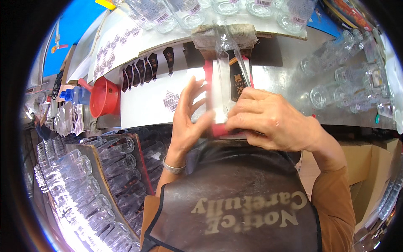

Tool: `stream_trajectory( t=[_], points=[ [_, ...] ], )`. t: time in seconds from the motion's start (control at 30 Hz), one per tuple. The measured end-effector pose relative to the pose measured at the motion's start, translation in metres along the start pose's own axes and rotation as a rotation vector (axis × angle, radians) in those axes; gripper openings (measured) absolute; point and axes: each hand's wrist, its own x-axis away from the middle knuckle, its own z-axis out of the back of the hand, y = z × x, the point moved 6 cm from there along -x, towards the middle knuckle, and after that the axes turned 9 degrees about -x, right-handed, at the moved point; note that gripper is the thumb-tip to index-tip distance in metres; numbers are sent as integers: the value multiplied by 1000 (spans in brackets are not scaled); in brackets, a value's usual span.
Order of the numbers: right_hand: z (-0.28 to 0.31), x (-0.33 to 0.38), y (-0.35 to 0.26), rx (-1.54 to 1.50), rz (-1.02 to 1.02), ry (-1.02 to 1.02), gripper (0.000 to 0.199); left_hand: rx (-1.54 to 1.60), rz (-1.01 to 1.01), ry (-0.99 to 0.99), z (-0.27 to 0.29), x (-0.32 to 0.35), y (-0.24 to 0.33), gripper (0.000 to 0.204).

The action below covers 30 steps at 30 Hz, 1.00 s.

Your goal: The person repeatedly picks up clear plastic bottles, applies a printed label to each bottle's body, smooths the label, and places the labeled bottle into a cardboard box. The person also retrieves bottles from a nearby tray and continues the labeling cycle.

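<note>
A clear glass bottle lies on a stand in front of me, its neck pointing away over a folded grey cloth. On its body shows a dark label with gold print. Curled fingers of my right hand close on the near right part of the bottle, covering the label's lower end; the thumb is mostly hidden. Left of the bottle, my left hand is open, fingers spread and thumb blurred near the bottle's side. Red padding shows along the stand's edges.
Dark tie-shaped labels line a white sheet on the left, beside a red dipper and a blue-capped bottle. Glass bottles stand on the back shelf, lie at right, and fill lower-left racks. A cardboard box sits lower right.
</note>
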Motion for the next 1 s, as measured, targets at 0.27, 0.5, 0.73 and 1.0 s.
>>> stream_trajectory(
  t=[0.27, 0.5, 0.73, 1.0],
  points=[
    [54, -18, 63, 101, -50, 491, 26, -450, -226, -43, -36, 3, 20, 113],
    [0, 60, 6, -277, -147, 164, 36, -618, -293, 134, -51, 3, 23, 112],
    [-5, 77, 100, -890, -780, 543, 51, -165, -269, 11, -51, -9, 21, 118],
    [-13, 56, 40, -358, -676, 404, 41, -538, -492, 172, -39, 2, 26, 97]
  ],
)
